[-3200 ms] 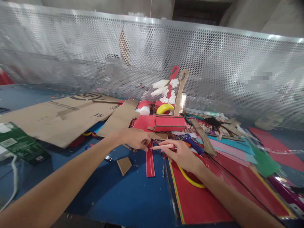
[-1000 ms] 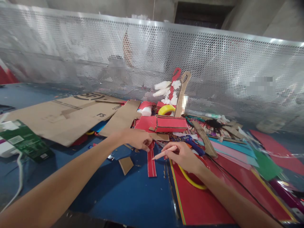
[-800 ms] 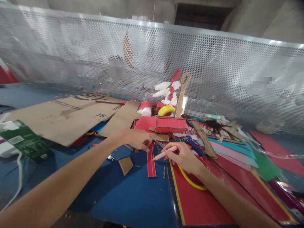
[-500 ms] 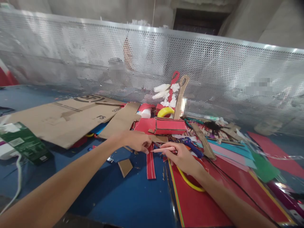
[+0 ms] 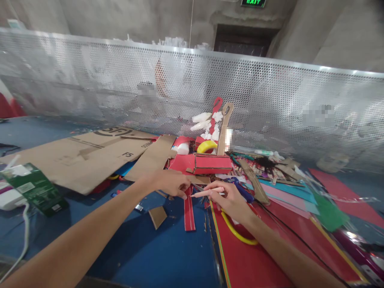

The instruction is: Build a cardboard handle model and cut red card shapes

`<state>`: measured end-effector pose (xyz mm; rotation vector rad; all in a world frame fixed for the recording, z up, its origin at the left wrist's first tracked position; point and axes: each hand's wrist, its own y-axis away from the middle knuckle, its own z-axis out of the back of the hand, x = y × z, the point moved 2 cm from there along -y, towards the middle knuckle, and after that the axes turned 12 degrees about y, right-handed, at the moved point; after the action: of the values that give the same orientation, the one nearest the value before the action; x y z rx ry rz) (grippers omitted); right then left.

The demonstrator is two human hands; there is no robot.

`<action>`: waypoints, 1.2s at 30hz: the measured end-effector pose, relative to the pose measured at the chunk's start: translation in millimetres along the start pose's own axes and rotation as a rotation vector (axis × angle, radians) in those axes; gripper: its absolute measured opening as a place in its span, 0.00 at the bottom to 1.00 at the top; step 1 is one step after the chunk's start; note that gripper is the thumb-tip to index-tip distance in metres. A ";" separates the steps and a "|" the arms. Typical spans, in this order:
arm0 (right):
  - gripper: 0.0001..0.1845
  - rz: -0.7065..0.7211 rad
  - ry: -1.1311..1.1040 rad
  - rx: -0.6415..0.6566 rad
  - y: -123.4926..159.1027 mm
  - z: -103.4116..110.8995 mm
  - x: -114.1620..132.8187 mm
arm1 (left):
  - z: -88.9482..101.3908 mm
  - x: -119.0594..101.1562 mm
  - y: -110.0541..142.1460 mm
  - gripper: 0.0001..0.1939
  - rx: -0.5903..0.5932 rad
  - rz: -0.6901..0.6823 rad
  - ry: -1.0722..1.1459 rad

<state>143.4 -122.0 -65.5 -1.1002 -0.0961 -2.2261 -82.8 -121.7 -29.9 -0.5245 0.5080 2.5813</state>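
Note:
My right hand point(image 5: 229, 200) pinches a pale pink pen point(image 5: 207, 193), its tip pointing left at a red cardboard strip point(image 5: 189, 214). White lines run along the strip, which lies lengthwise on the blue table. My left hand point(image 5: 173, 184) has its fingers curled, with thumb and fingertips pressed at the strip's upper end; part of that end is hidden under them. A thin grey metal tool point(image 5: 198, 188), too blurred to name, shows between the hands. Beyond them sits a red cardboard box piece point(image 5: 213, 164). A small brown cardboard scrap point(image 5: 157, 217) lies left of the strip.
Large brown cardboard point(image 5: 75, 156) spreads over the left side, near a green box point(image 5: 34, 192). Red sheets point(image 5: 255, 256) lie under my right forearm, with a yellow ring point(image 5: 240, 234). A blue glue gun point(image 5: 242, 189) rests beyond. A perforated metal screen point(image 5: 120, 88) bounds the back.
The camera view has tilted up slightly, so an exit sign now shows at the top. Both hands stay at the red strip, with the pen still in my right hand.

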 end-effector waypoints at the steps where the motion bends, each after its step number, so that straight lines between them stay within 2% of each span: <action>1: 0.10 0.041 0.016 -0.026 1.2 2.6 2.3 | 1.5 -0.6 1.3 0.06 -0.009 0.008 -0.011; 3: 0.09 0.163 0.088 -0.082 4.2 7.8 6.2 | 4.8 -0.5 3.2 0.07 -0.023 0.018 -0.022; 6: 0.09 0.451 0.306 -0.115 10.0 11.3 9.4 | 8.1 3.8 3.1 0.09 -0.074 -0.012 -0.031; 9: 0.11 0.720 0.576 -0.046 15.7 7.3 10.0 | 6.3 11.8 -0.9 0.13 -0.150 -0.044 -0.063; 12: 0.10 0.835 0.761 0.099 19.0 -0.3 11.9 | 0.9 20.5 -6.2 0.18 -0.179 -0.026 -0.033; 15: 0.09 0.865 0.828 0.236 20.9 -6.9 15.7 | -2.3 27.3 -10.3 0.18 -0.174 -0.015 0.042; 18: 0.11 0.873 0.816 0.276 21.6 -10.1 17.0 | -1.3 30.1 -12.4 0.13 -0.154 -0.056 0.103; 24: 0.15 0.823 0.784 0.276 20.9 -9.8 14.3 | 1.4 29.3 -11.5 0.05 -0.108 -0.126 0.186; 29: 0.15 0.798 0.726 0.266 20.0 -8.3 15.5 | -1.5 34.6 -13.3 0.18 -0.164 -0.067 0.253; 36: 0.16 0.724 0.715 0.192 15.2 -7.2 9.6 | -2.1 34.9 -17.1 0.13 -0.192 -0.098 0.195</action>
<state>143.0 -141.4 -66.3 -0.1315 0.3338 -1.7564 -102.4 -96.0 -51.6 -0.8508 0.2896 2.5118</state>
